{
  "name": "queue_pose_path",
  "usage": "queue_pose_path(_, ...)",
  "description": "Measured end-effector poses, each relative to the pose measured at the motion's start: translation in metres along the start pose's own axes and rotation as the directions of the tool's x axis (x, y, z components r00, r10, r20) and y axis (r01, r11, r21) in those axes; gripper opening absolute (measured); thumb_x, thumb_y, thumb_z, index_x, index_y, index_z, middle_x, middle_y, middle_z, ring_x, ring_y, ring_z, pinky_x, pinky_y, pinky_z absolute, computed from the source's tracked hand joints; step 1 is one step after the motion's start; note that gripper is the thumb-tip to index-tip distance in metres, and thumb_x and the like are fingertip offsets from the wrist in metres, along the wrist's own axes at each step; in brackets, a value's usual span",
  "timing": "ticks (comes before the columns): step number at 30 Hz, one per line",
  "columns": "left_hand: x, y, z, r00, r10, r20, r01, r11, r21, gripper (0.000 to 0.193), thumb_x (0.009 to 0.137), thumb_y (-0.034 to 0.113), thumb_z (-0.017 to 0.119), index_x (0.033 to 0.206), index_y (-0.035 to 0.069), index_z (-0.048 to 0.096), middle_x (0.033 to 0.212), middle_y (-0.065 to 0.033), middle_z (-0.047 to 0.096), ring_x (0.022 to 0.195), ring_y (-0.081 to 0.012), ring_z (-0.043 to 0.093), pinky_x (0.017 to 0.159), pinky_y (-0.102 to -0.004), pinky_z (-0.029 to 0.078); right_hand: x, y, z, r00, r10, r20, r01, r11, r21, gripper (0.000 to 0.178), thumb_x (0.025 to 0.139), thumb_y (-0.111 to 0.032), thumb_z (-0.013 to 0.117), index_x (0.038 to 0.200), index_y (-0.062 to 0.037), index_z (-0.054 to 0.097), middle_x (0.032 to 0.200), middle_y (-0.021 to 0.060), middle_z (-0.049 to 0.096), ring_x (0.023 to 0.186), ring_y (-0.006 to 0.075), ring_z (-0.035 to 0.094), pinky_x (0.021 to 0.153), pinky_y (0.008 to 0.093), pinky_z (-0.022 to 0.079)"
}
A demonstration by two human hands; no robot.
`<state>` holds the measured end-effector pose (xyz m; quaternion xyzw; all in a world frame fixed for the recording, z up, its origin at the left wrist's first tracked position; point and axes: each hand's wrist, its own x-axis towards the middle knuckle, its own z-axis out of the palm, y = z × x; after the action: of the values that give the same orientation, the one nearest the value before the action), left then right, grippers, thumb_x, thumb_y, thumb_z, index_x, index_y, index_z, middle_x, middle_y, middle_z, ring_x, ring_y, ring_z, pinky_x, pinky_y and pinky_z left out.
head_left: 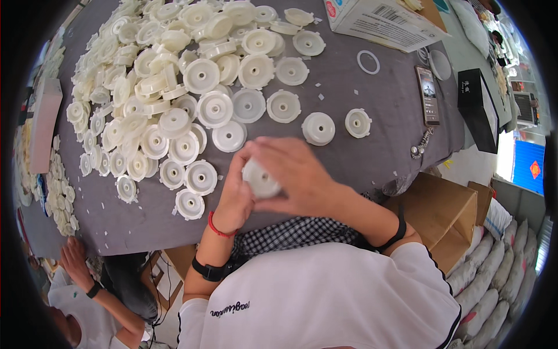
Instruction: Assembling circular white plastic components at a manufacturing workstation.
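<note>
Left hand [235,195]: grip holding a white disc [258,179]
Right hand [296,174]: blurred, over the disc's right side; grip state cannot be told
Disc position: between both hands
Disc heap [215,109]: on the grey surface [349,160]

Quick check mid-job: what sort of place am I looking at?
Probably a small workshop: a big heap of pale plastic discs covers much of a cloth-covered table, filled sacks are stacked at lower right, and another person sits nearby.
</note>
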<state>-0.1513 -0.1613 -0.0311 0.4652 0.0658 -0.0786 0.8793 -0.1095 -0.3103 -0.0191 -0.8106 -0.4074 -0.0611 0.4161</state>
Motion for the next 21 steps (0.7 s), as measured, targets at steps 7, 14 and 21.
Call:
queue_pose_path(7,-0.011,0.022,-0.025,0.936,-0.327,0.13,0.325,0.945,0.036,0.057,0.085,0.02,0.059,0.131,0.003,0.03,0.125,-0.0174,0.045,0.11,-0.0322,0.054,0.075,-0.0414,0.057,-0.027,0.038,-0.028,0.938,0.322,-0.124,-0.345,0.882,-0.32,0.069,0.076,-0.024,0.068,0.13,0.0038,0.037,0.129,0.0197,0.045,0.12,0.0354,0.042,0.098,0.043,0.034)
queue_pose_path(14,-0.02,0.002,-0.026,0.895,-0.301,0.328,0.384,0.895,-0.226,0.076,0.085,0.049,0.055,0.138,0.005,0.023,0.133,-0.0156,0.038,0.123,-0.0292,0.043,0.08,-0.0432,0.053,-0.012,-0.012,-0.002,0.994,0.111,0.016,-0.112,0.97,0.217,0.067,0.071,-0.016,0.072,0.127,-0.0006,0.04,0.13,0.0178,0.046,0.115,0.0341,0.047,0.096,0.0398,0.039)
queue_pose_path(21,-0.023,0.008,-0.035,0.906,-0.375,0.198,0.42,0.855,-0.303,0.049,0.083,0.018,0.058,0.124,0.003,0.037,0.119,-0.02,0.048,0.107,-0.0362,0.055,0.058,-0.0386,0.059,0.045,0.038,0.003,0.959,0.265,-0.103,-0.254,0.961,0.108,0.048,0.075,-0.016,0.068,0.117,-0.003,0.05,0.118,0.0157,0.053,0.113,0.0322,0.048,0.094,0.0448,0.037)
